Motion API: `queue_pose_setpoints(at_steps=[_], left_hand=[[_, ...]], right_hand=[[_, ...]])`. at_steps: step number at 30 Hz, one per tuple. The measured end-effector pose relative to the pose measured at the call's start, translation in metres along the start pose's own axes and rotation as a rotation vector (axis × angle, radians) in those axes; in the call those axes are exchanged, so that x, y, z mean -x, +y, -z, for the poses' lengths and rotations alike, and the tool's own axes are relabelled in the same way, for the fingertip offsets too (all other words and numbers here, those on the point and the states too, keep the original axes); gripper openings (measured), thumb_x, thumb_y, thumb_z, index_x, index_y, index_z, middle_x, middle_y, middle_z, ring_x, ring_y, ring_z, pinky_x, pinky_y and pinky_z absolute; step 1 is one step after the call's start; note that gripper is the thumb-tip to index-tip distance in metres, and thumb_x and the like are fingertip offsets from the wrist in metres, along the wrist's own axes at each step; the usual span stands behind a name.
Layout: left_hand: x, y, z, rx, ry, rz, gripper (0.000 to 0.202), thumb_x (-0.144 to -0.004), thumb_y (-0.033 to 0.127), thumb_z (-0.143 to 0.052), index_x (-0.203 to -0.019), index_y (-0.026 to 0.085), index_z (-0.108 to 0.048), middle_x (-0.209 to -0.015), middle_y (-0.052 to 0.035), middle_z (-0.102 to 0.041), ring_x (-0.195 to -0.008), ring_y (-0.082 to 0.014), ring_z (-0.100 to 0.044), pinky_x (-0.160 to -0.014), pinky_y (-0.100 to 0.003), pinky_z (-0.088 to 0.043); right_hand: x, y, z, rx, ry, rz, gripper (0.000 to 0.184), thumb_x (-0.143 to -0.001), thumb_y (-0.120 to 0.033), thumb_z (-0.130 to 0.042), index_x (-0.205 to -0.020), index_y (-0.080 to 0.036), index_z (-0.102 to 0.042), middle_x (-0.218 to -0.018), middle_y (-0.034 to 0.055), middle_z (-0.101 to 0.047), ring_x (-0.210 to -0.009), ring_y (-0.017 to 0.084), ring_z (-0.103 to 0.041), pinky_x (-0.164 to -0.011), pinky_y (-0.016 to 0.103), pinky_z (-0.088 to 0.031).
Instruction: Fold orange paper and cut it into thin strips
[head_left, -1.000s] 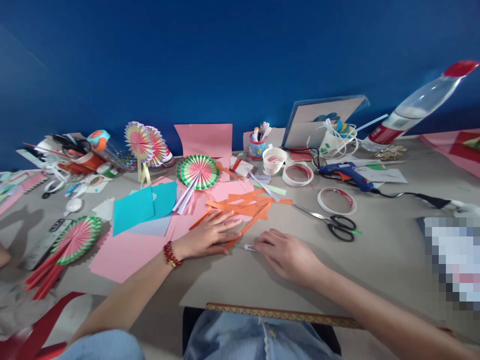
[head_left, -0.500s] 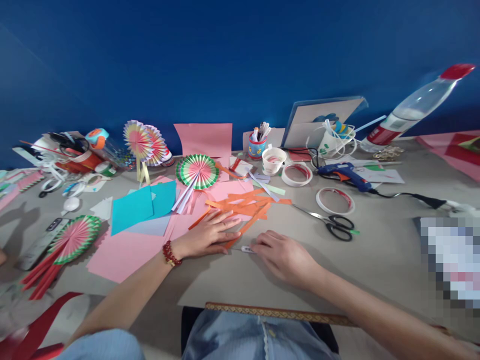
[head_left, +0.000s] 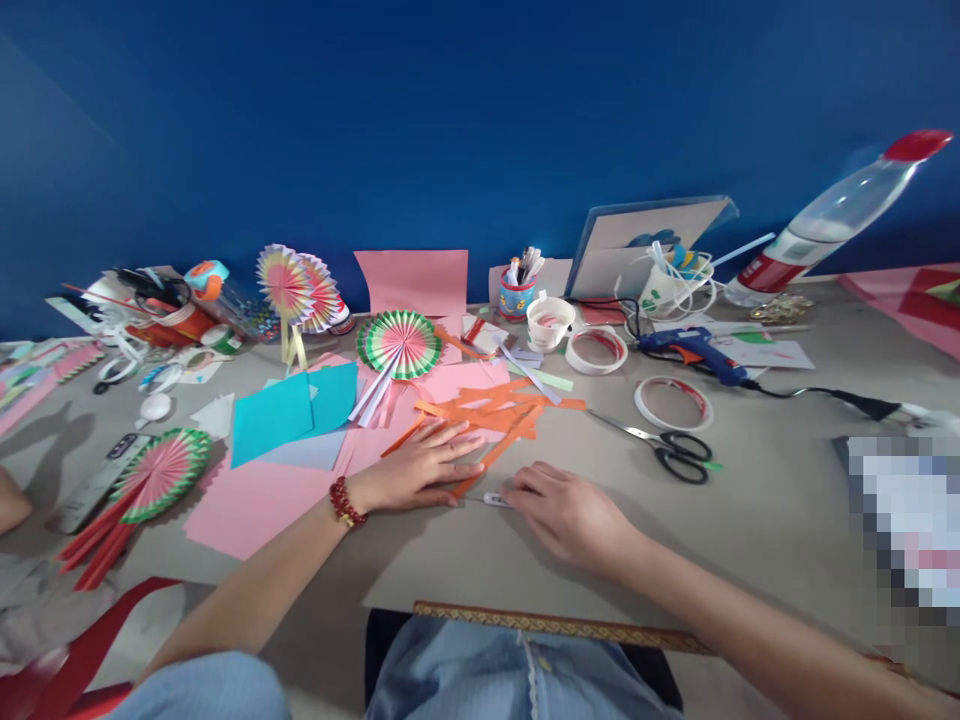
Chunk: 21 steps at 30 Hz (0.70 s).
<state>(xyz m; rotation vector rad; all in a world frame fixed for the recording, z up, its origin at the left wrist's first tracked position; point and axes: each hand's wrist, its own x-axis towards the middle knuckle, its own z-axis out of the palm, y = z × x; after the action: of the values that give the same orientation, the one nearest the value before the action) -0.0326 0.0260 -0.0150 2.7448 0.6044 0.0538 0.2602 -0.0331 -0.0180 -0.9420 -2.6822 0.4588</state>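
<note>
My left hand (head_left: 420, 468), with a red bead bracelet at the wrist, lies flat and open on an orange paper strip (head_left: 501, 448) at the near end of a pile of orange strips (head_left: 491, 408). My right hand (head_left: 571, 512) rests on the grey table (head_left: 750, 500) just right of it, fingers curled around a small silver and white tool (head_left: 495, 498) whose tip touches the strip's near end.
Black-handled scissors (head_left: 664, 450) and a tape roll (head_left: 673, 402) lie to the right, with a blue glue gun (head_left: 694, 348) behind. Pink paper (head_left: 262, 500), teal sheets (head_left: 289, 412) and pleated paper fans (head_left: 397, 343) lie left. A large bottle (head_left: 832, 215) leans at the back right.
Both hands stay in place on the strip and tool; only the camera view has shifted slightly.
</note>
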Motion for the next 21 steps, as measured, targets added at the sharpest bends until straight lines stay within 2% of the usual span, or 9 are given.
queue_pose_setpoints(at_steps=[7, 10, 13, 15, 17, 21], left_hand=[[-0.0006, 0.0004, 0.0014, -0.008, -0.053, 0.014, 0.061, -0.103, 0.055, -0.042, -0.159, 0.039, -0.022, -0.168, -0.0024, -0.013, -0.156, -0.0292, -0.010, -0.124, -0.056, -0.008], [0.0000, 0.0028, 0.0019, -0.022, 0.013, 0.025, 0.056, -0.105, 0.052, -0.040, -0.158, 0.039, -0.026, -0.168, -0.0023, -0.016, -0.156, -0.0298, -0.009, -0.123, -0.059, -0.007], [0.0024, 0.0039, 0.0016, -0.036, 0.114, 0.028, 0.048, -0.106, 0.045, -0.041, -0.153, 0.036, -0.041, -0.164, -0.0040, -0.029, -0.156, -0.0305, -0.012, -0.122, -0.061, -0.005], [0.0044, 0.0028, 0.0004, -0.016, 0.146, -0.017, 0.039, -0.107, 0.039, -0.042, -0.143, 0.032, -0.055, -0.157, -0.0038, -0.043, -0.154, -0.0274, -0.019, -0.124, -0.057, -0.009], [0.0061, 0.0007, -0.0018, 0.011, 0.142, -0.067, 0.034, -0.107, 0.036, -0.043, -0.134, 0.028, -0.063, -0.151, -0.0031, -0.052, -0.153, -0.0242, -0.026, -0.125, -0.050, -0.016], [0.0088, -0.0035, -0.0078, 0.002, 0.103, -0.090, 0.041, -0.105, 0.043, -0.048, -0.142, 0.028, -0.055, -0.151, -0.0035, -0.051, -0.152, -0.0235, -0.028, -0.125, -0.050, -0.016]], right_hand=[[-0.0019, 0.0016, 0.0003, -0.035, 0.009, 0.003, 0.031, -0.093, -0.009, -0.047, -0.113, -0.017, -0.068, -0.102, 0.0090, -0.065, -0.093, 0.021, -0.058, -0.080, 0.031, -0.048], [-0.0019, 0.0023, -0.0009, -0.022, 0.009, 0.004, 0.032, -0.092, -0.009, -0.048, -0.115, -0.018, -0.067, -0.101, 0.0087, -0.065, -0.092, 0.021, -0.057, -0.078, 0.031, -0.048], [-0.0009, 0.0026, -0.0025, -0.003, 0.009, 0.002, 0.031, -0.092, -0.009, -0.048, -0.114, -0.018, -0.067, -0.100, 0.0086, -0.065, -0.090, 0.021, -0.057, -0.076, 0.030, -0.047], [-0.0004, 0.0027, -0.0031, -0.002, 0.011, 0.003, 0.030, -0.092, -0.009, -0.047, -0.112, -0.018, -0.067, -0.101, 0.0085, -0.066, -0.090, 0.021, -0.057, -0.076, 0.031, -0.047], [-0.0002, 0.0024, -0.0028, -0.014, 0.016, 0.006, 0.029, -0.092, -0.009, -0.047, -0.111, -0.018, -0.067, -0.102, 0.0084, -0.066, -0.091, 0.021, -0.057, -0.077, 0.030, -0.047], [-0.0007, 0.0015, -0.0008, -0.026, 0.025, 0.009, 0.028, -0.094, -0.010, -0.047, -0.111, -0.018, -0.067, -0.101, 0.0083, -0.066, -0.091, 0.020, -0.057, -0.077, 0.030, -0.046]])
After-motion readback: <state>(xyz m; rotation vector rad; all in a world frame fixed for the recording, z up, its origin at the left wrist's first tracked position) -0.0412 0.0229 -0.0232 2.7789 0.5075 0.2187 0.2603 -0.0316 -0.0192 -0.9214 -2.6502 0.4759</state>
